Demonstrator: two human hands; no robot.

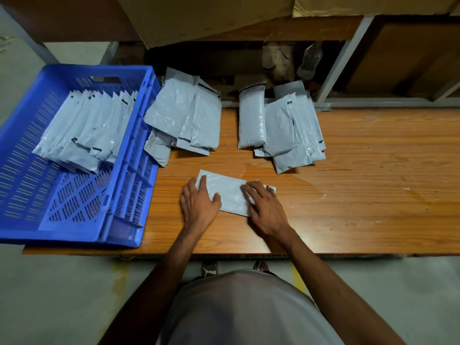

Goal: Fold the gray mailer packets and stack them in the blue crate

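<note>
One gray mailer packet (230, 192) lies flat on the wooden table (361, 183) in front of me. My left hand (199, 202) rests on its left end with straight fingers pressing down. My right hand (265, 206) lies flat on its right end, fingers spread. The blue crate (117, 175) stands at the table's left and holds a row of several folded gray packets (84, 130) leaning together. Two loose piles of gray packets lie further back: one pile (184, 115) beside the crate, another pile (281, 128) at centre right.
Cardboard sheets (204, 16) and a metal rack leg (341, 58) stand behind the table, with a plastic bottle (310, 61) in the gap. The table's right half is bare wood. Its front edge runs just below my wrists.
</note>
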